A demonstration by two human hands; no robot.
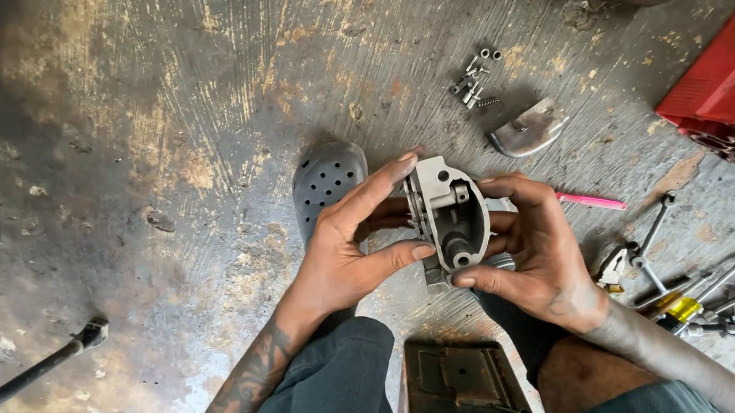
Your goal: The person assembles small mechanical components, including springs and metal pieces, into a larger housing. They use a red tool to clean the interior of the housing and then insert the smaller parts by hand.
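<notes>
A grey clog [328, 181] is lying on the stained floor [143, 101]. Bolts [474, 78] and a metal cover [529, 129] are sitting far right, a red crate [718, 80] beyond. Tools [690, 291] (mostly wrenches) are lying right, by a pink brush [592, 202]. A dark box [463, 385] is sitting near.

— what's the floor [184, 102] like?
— bare concrete, grey, worn and blotched with rusty brown stains and scuffs; small chips of grit lie scattered on it.
— and the light?
— soft and even from above, brighter across the middle, darker toward the upper left corner — no wall, window or furniture shows.
</notes>
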